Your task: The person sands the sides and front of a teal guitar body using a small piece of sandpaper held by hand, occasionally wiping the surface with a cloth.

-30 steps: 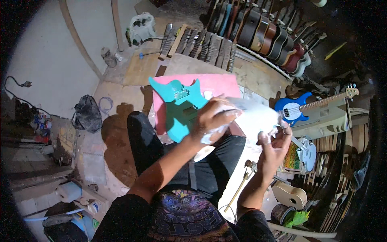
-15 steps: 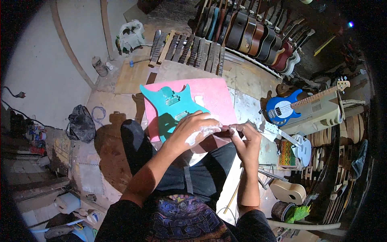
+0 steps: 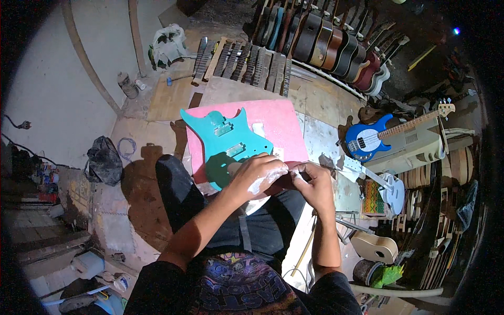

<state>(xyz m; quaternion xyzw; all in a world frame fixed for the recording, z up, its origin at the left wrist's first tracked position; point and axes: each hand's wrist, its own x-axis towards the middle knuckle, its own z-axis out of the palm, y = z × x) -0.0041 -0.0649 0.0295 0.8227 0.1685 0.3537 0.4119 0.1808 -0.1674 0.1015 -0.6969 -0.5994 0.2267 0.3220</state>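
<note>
Head view: at the far left of the turquoise guitar body (image 3: pixel 223 144), which serves as the landmark, a dark plug (image 3: pixel 24 125) hangs against the wall. Nearer to the body on that same side are a crumpled black bag (image 3: pixel 103 161) and, just beside it, a thin coiled cord (image 3: pixel 126 149). Beyond the body, to its upper left, sits a white plastic bag (image 3: pixel 169 46); straight beyond it lies a row of narrow fretted strips (image 3: pixel 244 64). The body itself lies flat on a pink sheet (image 3: pixel 283 121), in front of the person's bent legs, its cut-out cavities facing up. Over its lower right part comes the person's left hand (image 3: pixel 258 174), smeared with white, its fingers curled together and pinching a brown sheet (image 3: pixel 286 181); whether this hand touches the body cannot be told. Right of the body, the right hand (image 3: pixel 315 185) pinches the same brown sheet between thumb and fingers, close to the left fingertips. Beyond the body to its upper right, guitars (image 3: pixel 325 46) stand in a packed row. Farther right of it rest a blue bass (image 3: pixel 367 139) and, lower, a pale blue guitar (image 3: pixel 394 197).
</note>
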